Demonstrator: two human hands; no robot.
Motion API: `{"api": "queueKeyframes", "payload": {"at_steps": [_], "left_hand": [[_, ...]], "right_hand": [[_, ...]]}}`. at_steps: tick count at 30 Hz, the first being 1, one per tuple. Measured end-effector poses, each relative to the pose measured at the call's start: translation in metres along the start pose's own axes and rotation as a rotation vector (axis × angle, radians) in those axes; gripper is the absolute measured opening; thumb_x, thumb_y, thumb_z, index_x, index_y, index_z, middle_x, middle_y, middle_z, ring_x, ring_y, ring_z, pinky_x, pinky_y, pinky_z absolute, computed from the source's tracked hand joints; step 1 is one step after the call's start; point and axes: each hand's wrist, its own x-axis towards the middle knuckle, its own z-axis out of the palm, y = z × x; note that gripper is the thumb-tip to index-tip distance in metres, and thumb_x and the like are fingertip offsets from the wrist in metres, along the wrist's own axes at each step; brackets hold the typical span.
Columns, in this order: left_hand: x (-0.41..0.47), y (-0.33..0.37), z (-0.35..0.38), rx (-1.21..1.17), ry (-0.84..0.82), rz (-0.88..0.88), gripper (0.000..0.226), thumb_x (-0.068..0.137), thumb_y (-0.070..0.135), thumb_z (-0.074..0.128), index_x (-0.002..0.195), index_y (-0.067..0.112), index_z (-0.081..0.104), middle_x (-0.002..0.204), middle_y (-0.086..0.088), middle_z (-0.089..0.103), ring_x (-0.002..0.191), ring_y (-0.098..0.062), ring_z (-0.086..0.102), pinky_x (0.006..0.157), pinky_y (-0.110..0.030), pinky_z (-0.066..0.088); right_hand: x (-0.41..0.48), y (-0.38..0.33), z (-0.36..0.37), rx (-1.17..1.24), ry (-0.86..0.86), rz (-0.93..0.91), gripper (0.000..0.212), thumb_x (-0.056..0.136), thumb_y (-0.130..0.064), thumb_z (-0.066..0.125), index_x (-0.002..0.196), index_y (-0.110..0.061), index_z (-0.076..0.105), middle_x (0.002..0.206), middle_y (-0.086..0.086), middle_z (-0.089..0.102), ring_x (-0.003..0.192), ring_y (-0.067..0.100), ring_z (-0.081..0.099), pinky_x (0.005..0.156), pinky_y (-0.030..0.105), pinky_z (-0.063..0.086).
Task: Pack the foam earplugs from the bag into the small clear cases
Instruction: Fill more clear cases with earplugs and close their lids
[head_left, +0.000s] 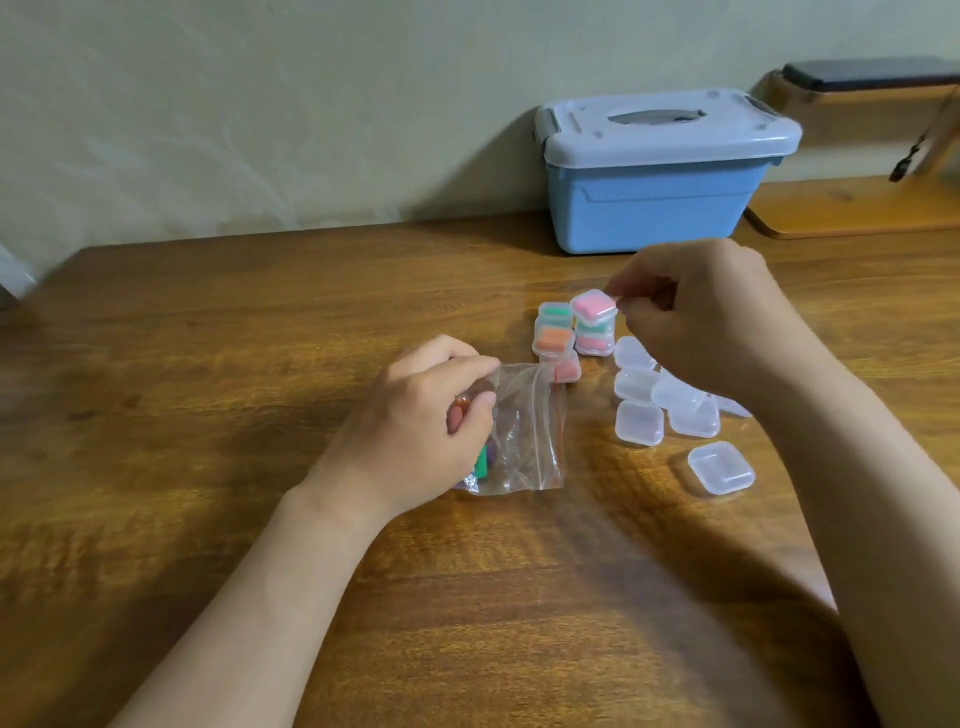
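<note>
Foam earplugs (483, 460), coloured, loose: inside clear plastic zip bag (524, 431), mid wooden tabletop (208, 364), gripped at its mouth by left hand (415, 415), fingers curled. Pink-filled small clear square case (594, 306): pinched at its right edge by right hand (701, 322), over stacked filled cases (556, 338). Rightward, nearer that hand: empty clear cases (639, 421).

Wooden table (208, 322) with bag (524, 431), clear cases (639, 422), blue box (649, 208)

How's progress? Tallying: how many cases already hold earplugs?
6. Right hand pinches a pink case above two stacked cases; beside them three more cases, the nearest partly behind the bag. Others may be hidden.
</note>
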Motion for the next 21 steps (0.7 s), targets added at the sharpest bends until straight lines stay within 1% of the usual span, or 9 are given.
{"api": "queueKeyframes", "payload": {"at_steps": [2,4,7,9,12,14,16,19,21], "left_hand": [[0.0,0.0,0.001,0.012,-0.008,0.013,0.029,0.094,0.017,0.065,0.122,0.01,0.071,0.112,0.0,0.065,0.101,-0.013,0.062,0.076,-0.03,0.06],[0.0,0.002,0.002,0.017,-0.013,0.032,0.031,0.096,0.023,0.061,0.123,0.01,0.07,0.114,0.0,0.065,0.103,-0.014,0.062,0.077,-0.034,0.06],[0.002,0.01,0.003,0.011,0.001,0.077,0.037,0.096,0.031,0.054,0.121,0.009,0.071,0.114,-0.002,0.066,0.102,-0.014,0.063,0.075,-0.035,0.06],[0.005,0.019,0.003,0.007,0.033,0.129,0.034,0.096,0.028,0.056,0.118,0.007,0.072,0.113,-0.005,0.066,0.102,-0.016,0.064,0.077,-0.035,0.06],[0.014,0.041,0.007,0.03,0.067,0.271,0.023,0.092,0.018,0.064,0.107,0.006,0.074,0.109,-0.008,0.068,0.102,-0.02,0.065,0.086,-0.038,0.055],[0.021,0.063,0.016,0.074,0.022,0.359,0.018,0.089,0.019,0.066,0.097,0.006,0.075,0.101,-0.008,0.07,0.094,-0.025,0.066,0.083,-0.043,0.052],[0.026,0.085,0.031,0.106,-0.05,0.402,0.016,0.087,0.023,0.067,0.089,0.008,0.073,0.091,-0.006,0.068,0.085,-0.028,0.064,0.077,-0.044,0.05],[0.031,0.108,0.054,0.128,-0.165,0.389,0.024,0.087,0.032,0.064,0.093,0.011,0.074,0.089,-0.005,0.065,0.083,-0.025,0.062,0.075,-0.043,0.049],[0.033,0.113,0.063,0.135,-0.189,0.364,0.026,0.088,0.036,0.065,0.095,0.012,0.074,0.089,-0.002,0.064,0.083,-0.022,0.061,0.074,-0.035,0.048]], "right_hand": [[0.0,-0.001,-0.004,-0.015,-0.038,-0.027,0.029,0.088,-0.002,0.058,0.104,-0.019,0.076,0.087,-0.001,0.069,0.074,0.009,0.062,0.066,0.025,0.053],[0.0,-0.002,-0.003,-0.024,-0.067,-0.063,0.031,0.088,-0.002,0.058,0.106,-0.018,0.076,0.092,-0.001,0.072,0.08,0.012,0.063,0.07,0.025,0.054],[-0.004,0.002,0.001,-0.052,-0.12,-0.096,0.03,0.09,-0.003,0.056,0.109,-0.018,0.074,0.095,0.001,0.072,0.082,0.013,0.061,0.066,0.022,0.049],[-0.01,0.008,0.001,-0.044,-0.14,-0.119,0.029,0.09,-0.003,0.056,0.108,-0.017,0.074,0.092,0.001,0.071,0.081,0.014,0.061,0.064,0.022,0.046],[-0.017,0.022,-0.004,-0.009,-0.114,-0.167,0.027,0.087,-0.001,0.057,0.103,-0.015,0.075,0.084,-0.002,0.069,0.075,0.014,0.058,0.066,0.024,0.042],[-0.019,0.033,-0.007,0.015,-0.055,-0.196,0.028,0.085,0.002,0.059,0.101,-0.013,0.076,0.078,-0.007,0.064,0.07,0.012,0.055,0.064,0.02,0.04],[-0.02,0.043,-0.009,0.058,0.029,-0.205,0.027,0.083,0.004,0.061,0.1,-0.011,0.077,0.078,-0.009,0.063,0.07,0.01,0.056,0.065,0.016,0.044],[-0.021,0.054,-0.01,0.112,0.093,-0.186,0.026,0.087,0.003,0.061,0.104,-0.011,0.075,0.089,-0.006,0.068,0.081,0.012,0.064,0.075,0.016,0.049],[-0.021,0.058,-0.011,0.124,0.067,-0.193,0.025,0.09,0.001,0.061,0.108,-0.011,0.074,0.096,-0.003,0.07,0.087,0.012,0.065,0.079,0.02,0.052]]}}
